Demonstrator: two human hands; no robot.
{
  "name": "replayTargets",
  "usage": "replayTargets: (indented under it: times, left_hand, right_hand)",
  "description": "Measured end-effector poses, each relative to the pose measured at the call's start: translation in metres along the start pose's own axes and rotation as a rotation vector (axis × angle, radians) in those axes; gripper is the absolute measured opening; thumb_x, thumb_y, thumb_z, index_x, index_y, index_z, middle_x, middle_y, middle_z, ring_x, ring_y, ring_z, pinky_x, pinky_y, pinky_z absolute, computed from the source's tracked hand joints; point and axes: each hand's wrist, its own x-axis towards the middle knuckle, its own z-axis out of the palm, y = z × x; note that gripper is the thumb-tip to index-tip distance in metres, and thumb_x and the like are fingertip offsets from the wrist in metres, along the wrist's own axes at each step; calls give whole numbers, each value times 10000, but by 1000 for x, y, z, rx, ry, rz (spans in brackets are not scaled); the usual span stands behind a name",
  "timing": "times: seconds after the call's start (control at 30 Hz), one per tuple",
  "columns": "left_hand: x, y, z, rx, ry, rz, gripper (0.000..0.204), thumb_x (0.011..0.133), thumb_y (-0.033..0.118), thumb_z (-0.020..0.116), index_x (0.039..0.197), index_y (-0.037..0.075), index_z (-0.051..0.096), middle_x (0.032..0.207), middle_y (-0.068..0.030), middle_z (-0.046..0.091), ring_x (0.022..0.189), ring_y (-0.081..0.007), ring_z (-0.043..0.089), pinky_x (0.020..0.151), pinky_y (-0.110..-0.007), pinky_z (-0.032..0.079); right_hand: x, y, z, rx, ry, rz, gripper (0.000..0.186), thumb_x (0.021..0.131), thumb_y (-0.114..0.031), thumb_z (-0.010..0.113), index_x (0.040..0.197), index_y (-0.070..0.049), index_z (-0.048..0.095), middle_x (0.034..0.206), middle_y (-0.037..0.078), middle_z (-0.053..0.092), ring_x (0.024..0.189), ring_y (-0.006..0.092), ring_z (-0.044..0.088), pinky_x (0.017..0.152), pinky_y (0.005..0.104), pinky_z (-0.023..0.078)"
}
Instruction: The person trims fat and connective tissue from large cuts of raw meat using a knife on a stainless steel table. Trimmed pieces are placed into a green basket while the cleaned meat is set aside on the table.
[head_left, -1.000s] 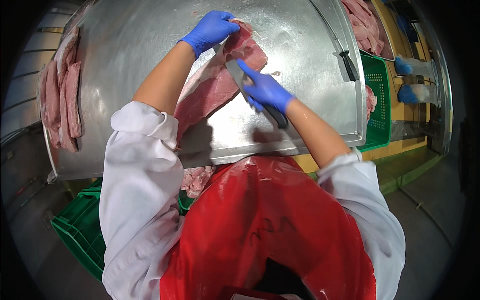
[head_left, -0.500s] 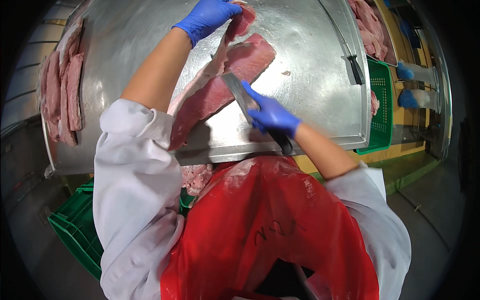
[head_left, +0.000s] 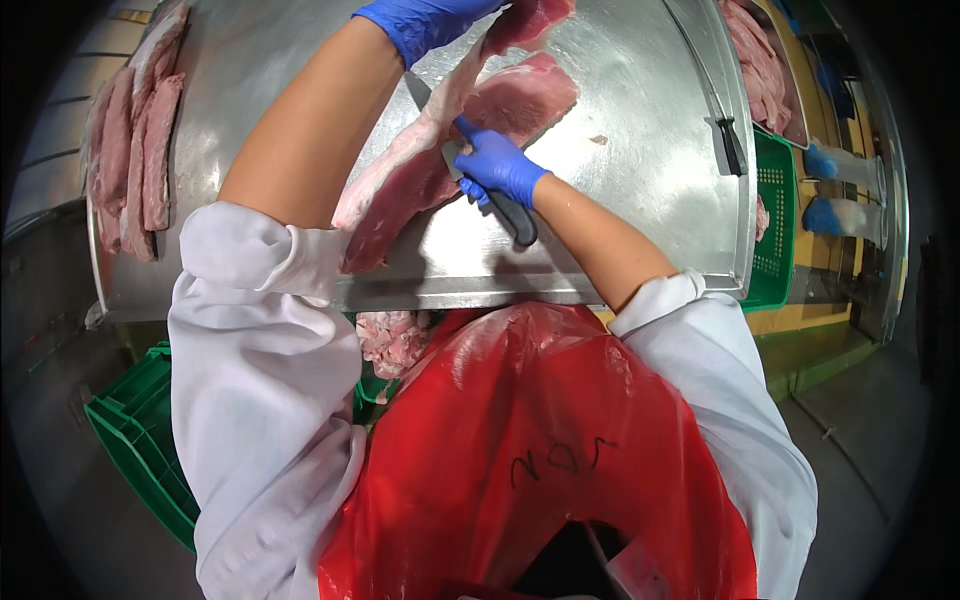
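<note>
A long piece of raw meat lies slantwise on the metal table, a pale fatty strip partly parted from its top. My left hand, in a blue glove and partly cut off by the upper edge, is closed on the strip's far end and holds it raised. My right hand, also blue-gloved, grips a knife by its black handle. The blade passes beneath the strip, against the meat, and its tip shows on the strip's left side. The blade's middle is hidden by the strip.
Several long meat pieces lie at the table's left edge. A sharpening steel rests at the right. Beyond it stand a tray of meat and a green crate. Another green crate and meat trimmings sit below the near edge.
My right hand has moved left and forward, taking the knife blade under the strip. My left hand has gone farther up and right with the strip's end. The view has shifted slightly.
</note>
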Motion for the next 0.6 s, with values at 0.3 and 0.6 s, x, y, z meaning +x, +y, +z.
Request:
replayTargets:
  times: [0.3, 0.6]
  left_hand:
    - [-39, 34, -3, -150, 64, 48, 243, 901, 71, 493, 902, -77, 685, 625, -142, 638, 483, -211, 600, 414, -305, 456]
    - [-77, 77, -3, -188, 118, 166, 254, 933, 107, 468, 904, -46, 669, 628, -101, 620, 526, -190, 584, 461, -293, 455]
  right_hand:
    - [-18, -12, 37, 78, -79, 60, 775, 928, -84, 461, 1599, -128, 77, 696, 83, 601, 519, 163, 582, 494, 311, 514]
    - [8, -17, 73, -46, -118, 81, 780, 954, -117, 448, 1607, -198, 28, 761, 126, 634, 619, 195, 640, 603, 327, 553]
